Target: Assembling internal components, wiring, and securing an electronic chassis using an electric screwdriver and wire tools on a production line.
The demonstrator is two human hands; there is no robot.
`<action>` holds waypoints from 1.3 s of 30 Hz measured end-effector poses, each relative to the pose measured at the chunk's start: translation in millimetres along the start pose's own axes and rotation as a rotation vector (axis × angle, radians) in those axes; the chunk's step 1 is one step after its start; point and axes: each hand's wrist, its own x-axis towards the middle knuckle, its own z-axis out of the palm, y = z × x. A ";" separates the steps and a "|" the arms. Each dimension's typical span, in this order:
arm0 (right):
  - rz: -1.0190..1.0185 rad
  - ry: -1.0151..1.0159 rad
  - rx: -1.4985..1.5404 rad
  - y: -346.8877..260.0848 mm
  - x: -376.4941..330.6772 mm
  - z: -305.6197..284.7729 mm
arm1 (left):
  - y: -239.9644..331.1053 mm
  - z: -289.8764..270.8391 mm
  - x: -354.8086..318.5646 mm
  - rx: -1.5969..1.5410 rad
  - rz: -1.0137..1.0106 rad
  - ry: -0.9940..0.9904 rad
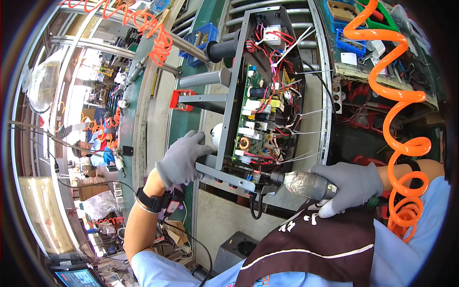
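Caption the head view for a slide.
Gloved left hand on a grey chassis with its circuit board exposed, right hand holding a driver at the near end.

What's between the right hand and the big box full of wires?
In the head view, a silvery power tool. The right hand holds its back; its dark nose points at the open box. Whether it touches is unclear.

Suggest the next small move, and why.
Probably check the driver is lined up before running it: the right hand holds it with its dark nose at the grey chassis, but what its tip meets can't be made out.
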 end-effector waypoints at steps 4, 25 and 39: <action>-0.068 0.139 -0.394 -14.5 -8.3 1.3 | -0.4 -0.9 -0.2 0.017 0.002 -0.003; -0.077 0.131 -0.380 -17.6 -3.9 7.8 | 6.4 0.2 -9.2 -0.072 -0.027 -0.009; -0.124 0.059 -0.122 25.3 -54.9 -3.6 | 33.0 37.6 -91.7 -0.960 -0.586 1.198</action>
